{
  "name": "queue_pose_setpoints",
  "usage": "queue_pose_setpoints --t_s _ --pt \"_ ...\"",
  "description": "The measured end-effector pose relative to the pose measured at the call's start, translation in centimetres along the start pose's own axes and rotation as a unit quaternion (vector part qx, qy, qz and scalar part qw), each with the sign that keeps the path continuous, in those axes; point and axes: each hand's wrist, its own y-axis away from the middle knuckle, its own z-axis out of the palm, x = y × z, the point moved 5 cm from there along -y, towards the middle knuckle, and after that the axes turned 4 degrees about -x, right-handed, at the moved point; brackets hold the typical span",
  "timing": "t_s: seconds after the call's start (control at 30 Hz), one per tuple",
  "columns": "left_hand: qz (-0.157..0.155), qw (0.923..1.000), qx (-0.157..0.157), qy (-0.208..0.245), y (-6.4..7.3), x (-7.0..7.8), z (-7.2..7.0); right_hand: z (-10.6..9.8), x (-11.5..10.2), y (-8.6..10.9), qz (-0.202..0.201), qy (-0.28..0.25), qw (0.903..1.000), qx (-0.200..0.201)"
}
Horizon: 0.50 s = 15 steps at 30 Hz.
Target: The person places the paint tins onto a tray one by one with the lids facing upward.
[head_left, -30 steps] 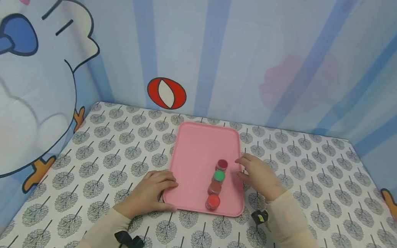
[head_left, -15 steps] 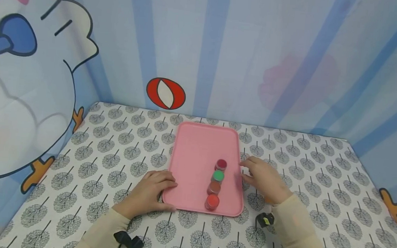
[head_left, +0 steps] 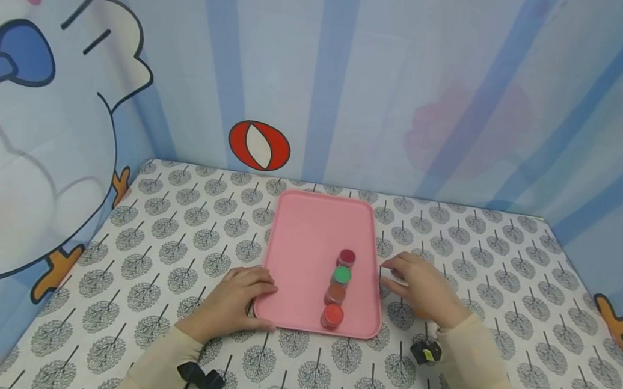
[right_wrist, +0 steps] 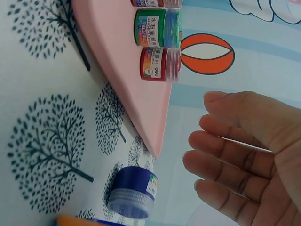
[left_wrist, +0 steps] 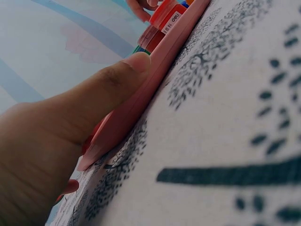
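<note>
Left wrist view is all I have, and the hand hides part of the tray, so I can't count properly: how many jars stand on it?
Observer: Four. The head view shows them in a row on the pink tray: a dark red jar, a green jar, a brown jar and a bright red jar.
Operator: Is there any jar off the tray?
Observer: Yes, the right wrist view shows a blue jar on the patterned cloth, outside the tray.
Operator: Is the right hand gripping it?
Observer: No. In that same view the right hand holds nothing, its palm side facing the camera.
</note>
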Motion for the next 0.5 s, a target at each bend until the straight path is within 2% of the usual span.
queue_pose_setpoints --t_s 0.5 --pt "0.007 0.9999 0.012 0.005 0.1 0.2 -0.1 -0.4 1.1 2.2 0.016 -0.027 0.9993 0.019"
